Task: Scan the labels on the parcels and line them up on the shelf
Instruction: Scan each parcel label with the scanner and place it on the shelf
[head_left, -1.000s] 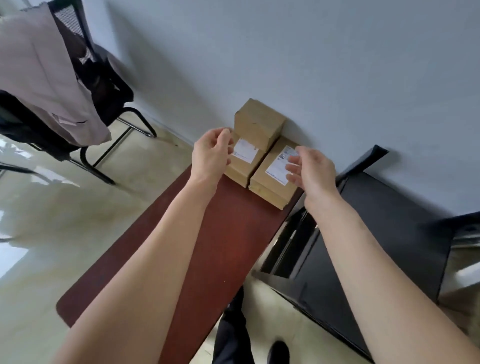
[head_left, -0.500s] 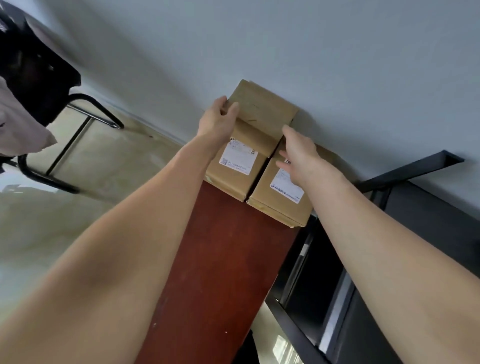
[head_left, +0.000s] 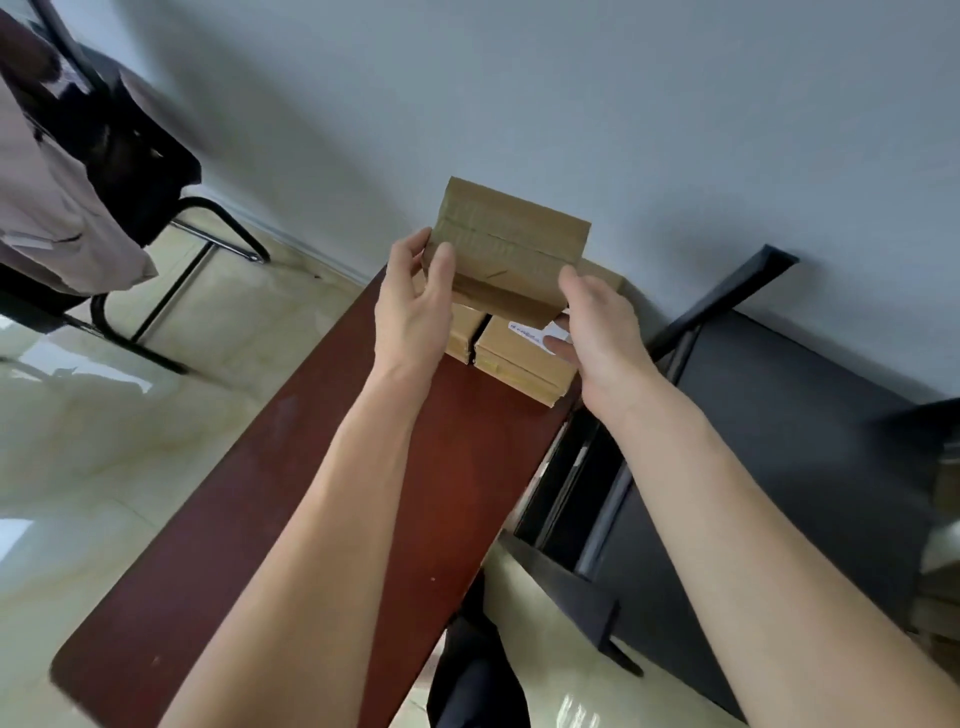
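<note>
A chair (head_left: 156, 208) draped with a garment (head_left: 57, 197) is seen at ten o'clock, a black cabinet (head_left: 779, 467) at four. Two parcels (head_left: 524, 358) lie at the far end of the reddish shelf (head_left: 311, 493). Above them, a third parcel (head_left: 509, 249) is gripped by the left hand (head_left: 415, 306) and right hand (head_left: 597, 322).

Top parcel (head_left: 511, 244): up off the two boxes it sat on, now tilted in the air between both hands.
Left hand (head_left: 415, 306): moved from the parcel's top corner to gripping its left end.
Right hand (head_left: 597, 325): shifted off the lower box's label (head_left: 535, 332) to the parcel's right end.
</note>
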